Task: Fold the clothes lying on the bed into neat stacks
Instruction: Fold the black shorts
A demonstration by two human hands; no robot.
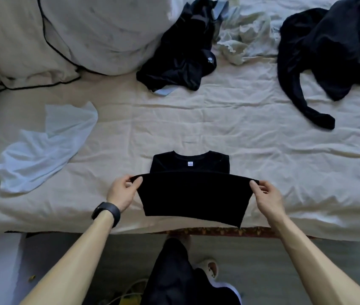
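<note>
Your left hand (pixel 123 191) pinches one corner of the raised hem of the black T-shirt (pixel 193 194) between thumb and curled fingers; your right hand (pixel 265 194) pinches the other corner likewise. The shirt lies at the near edge of the bed (pixel 218 119), collar away from you. If one hand leads, the fold will likely land skewed, and slack could let the near edge slip off. The white neck label (pixel 190 164) is too small to read, as is the pale logo (pixel 210 60) on the crumpled black garment (pixel 181 62) beyond.
</note>
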